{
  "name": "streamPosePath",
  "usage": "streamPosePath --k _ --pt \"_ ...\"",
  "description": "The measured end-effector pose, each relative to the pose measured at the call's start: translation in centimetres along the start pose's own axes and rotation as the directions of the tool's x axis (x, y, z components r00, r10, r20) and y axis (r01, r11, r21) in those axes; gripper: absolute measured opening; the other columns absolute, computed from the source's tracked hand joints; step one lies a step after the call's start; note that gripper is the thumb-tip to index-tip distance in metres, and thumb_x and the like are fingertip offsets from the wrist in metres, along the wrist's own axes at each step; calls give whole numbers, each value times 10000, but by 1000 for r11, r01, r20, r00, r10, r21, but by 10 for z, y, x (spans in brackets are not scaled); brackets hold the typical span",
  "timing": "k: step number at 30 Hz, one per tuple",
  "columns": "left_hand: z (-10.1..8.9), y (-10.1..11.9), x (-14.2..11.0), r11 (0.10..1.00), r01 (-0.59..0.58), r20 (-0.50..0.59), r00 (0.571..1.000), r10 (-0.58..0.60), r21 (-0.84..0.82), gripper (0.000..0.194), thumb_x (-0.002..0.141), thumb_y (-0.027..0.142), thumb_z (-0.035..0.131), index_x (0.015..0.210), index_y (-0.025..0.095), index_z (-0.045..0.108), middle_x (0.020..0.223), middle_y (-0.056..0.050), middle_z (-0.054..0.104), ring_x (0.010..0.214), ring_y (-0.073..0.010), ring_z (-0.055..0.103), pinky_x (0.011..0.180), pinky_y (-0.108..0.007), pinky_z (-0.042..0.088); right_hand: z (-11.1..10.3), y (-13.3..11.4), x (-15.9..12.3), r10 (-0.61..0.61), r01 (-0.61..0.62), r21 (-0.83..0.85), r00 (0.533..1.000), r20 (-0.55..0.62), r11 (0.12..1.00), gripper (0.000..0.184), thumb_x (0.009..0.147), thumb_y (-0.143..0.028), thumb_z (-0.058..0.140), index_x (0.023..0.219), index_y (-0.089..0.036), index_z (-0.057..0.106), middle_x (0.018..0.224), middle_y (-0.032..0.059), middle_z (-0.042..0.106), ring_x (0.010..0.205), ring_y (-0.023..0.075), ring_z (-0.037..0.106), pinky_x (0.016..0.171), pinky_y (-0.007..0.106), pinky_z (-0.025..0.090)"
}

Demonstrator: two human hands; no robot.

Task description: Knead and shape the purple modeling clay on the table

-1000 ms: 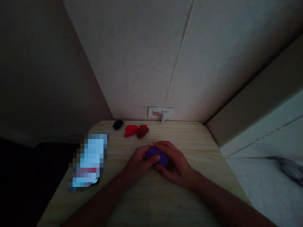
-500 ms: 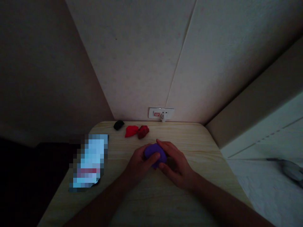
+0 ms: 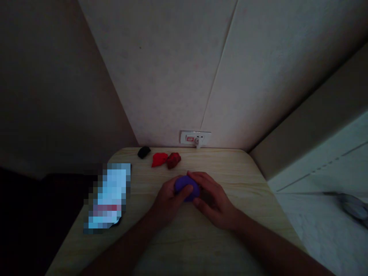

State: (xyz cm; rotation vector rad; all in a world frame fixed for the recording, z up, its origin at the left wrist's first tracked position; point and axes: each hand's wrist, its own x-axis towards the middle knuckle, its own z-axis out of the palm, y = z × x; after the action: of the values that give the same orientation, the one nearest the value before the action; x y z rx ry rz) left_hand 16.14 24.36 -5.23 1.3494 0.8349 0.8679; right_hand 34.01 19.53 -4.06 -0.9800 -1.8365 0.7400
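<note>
A smooth, rounded purple lump of what looks like modelling clay (image 3: 184, 186) is between my two hands above the wooden table. My left hand (image 3: 169, 199) is wrapped round its left side, the thumb lying across its near face. Curved fingers of my right hand (image 3: 215, 201) touch its right edge, fingertips at the top and thumb at the lower right. Beyond the hands lie a bright red lump (image 3: 159, 159), a dark red lump (image 3: 173, 160) and a black lump (image 3: 144, 152).
A lit phone-like screen (image 3: 112, 195), blurred by pixels, lies on the table's left side. The table (image 3: 230, 165) meets a wall bearing a socket plate (image 3: 184, 137) with a white plug (image 3: 197, 142). A pale cabinet-like panel (image 3: 310, 126) stands to the right.
The purple lump has turned slightly between my hands and looks rounder. My right fingertips have shifted a little to the left over it.
</note>
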Motion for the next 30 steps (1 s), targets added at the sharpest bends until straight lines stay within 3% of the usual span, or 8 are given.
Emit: streamPosePath --k 13,22,27,30 --pt "-1 -2 -1 999 28 31 999 -29 19 355 845 453 704 1011 139 709 890 -34 719 792 -169 625 744 -266 507 -2 -3 1 -37 37 23 999 -16 999 561 929 -301 619 1472 -248 488 1348 134 551 1253 283 538 1047 454 482" --pt "-1 1 -1 996 86 124 989 -86 8 372 840 487 703 913 123 727 787 -32 690 703 -153 585 667 -252 478 -4 -2 2 -16 21 87 998 -66 996 366 967 -349 570 1311 -236 619 1183 123 613 1090 262 608 881 407 556" --pt "-2 2 1 998 60 144 988 -58 -9 342 852 453 701 982 137 730 876 -44 726 790 -175 626 755 -275 501 -4 -3 2 -20 22 57 999 -42 998 476 952 -354 599 1414 -247 559 1297 135 567 1191 276 568 968 434 523" --pt "-4 1 1 999 33 169 985 -33 -1 326 846 431 713 988 139 723 852 -31 711 766 -166 619 722 -269 502 -5 -3 3 -16 16 45 1000 -6 999 429 960 -360 592 1371 -240 605 1285 133 579 1180 274 581 983 445 517"
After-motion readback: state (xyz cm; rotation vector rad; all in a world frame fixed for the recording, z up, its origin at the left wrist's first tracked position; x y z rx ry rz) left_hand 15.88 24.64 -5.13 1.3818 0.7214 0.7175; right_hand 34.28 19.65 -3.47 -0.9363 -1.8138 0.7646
